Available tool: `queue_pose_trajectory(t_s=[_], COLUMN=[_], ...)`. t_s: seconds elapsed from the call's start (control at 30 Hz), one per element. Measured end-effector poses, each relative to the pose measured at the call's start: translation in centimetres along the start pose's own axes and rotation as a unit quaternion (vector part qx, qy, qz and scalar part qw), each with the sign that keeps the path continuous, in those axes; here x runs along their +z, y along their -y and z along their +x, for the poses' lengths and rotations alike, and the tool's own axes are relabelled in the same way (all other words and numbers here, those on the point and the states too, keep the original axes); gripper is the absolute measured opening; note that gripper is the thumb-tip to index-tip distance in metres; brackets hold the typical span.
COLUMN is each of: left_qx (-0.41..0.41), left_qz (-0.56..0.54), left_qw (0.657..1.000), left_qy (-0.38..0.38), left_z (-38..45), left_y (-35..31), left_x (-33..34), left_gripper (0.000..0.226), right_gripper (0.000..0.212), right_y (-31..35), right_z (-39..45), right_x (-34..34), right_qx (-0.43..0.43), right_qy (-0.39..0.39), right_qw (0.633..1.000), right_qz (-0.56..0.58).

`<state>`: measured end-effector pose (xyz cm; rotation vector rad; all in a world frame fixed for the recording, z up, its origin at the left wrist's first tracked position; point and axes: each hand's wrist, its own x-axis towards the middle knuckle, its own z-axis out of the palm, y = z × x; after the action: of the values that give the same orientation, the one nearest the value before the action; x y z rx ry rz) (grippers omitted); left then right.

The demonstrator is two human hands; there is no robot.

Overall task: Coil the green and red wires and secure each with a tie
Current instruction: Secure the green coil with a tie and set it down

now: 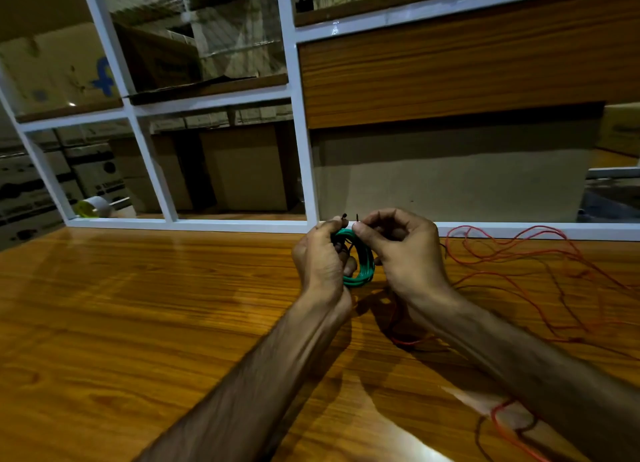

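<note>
Loose red wire (540, 281) sprawls right; table (138, 305) left lies bare.

Both hands (367, 253) pinch a black tie (344, 216) on the green coil (362, 267) (red wire (519, 253) loose).

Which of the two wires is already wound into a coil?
The green wire, held between the left hand and right hand, is coiled. The red wire lies loose and tangled on the table.

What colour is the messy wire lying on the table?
Red; the loose wire shows best in the head view, right of the hands.
</note>
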<state>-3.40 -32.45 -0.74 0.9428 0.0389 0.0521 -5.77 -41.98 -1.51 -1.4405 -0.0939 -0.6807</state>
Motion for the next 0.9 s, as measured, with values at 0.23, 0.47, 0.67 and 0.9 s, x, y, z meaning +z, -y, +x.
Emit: queue_pose_trajectory(t_s=[0.23, 0.47, 0.67, 0.9], left_qx=[-0.009, 0.007, 0.03, 0.04], left_qz=[-0.009, 0.002, 0.028, 0.035], left_qw=[1.0, 1.0, 0.999, 0.999], left_qy=[0.011, 0.016, 0.011, -0.004], left_z=[-0.09, -0.24, -0.41, -0.51], left_y=[0.08, 0.41, 0.54, 0.55], left_x=[0.05, 0.07, 0.14, 0.23], left_gripper=[0.027, 0.024, 0.022, 0.023], right_gripper=[0.01, 0.019, 0.014, 0.01], right_y=[-0.09, -0.32, -0.5, -0.89], right_z=[-0.35, -0.32, -0.27, -0.14], right_x=[0.03, -0.13, -0.22, -0.31], right_qx=[-0.087, -0.103, -0.094, -0.091], right_qy=[0.001, 0.003, 0.012, 0.015], right_qw=[0.996, 0.993, 0.994, 0.994], right_qz=[-0.032, -0.057, -0.049, -0.055])
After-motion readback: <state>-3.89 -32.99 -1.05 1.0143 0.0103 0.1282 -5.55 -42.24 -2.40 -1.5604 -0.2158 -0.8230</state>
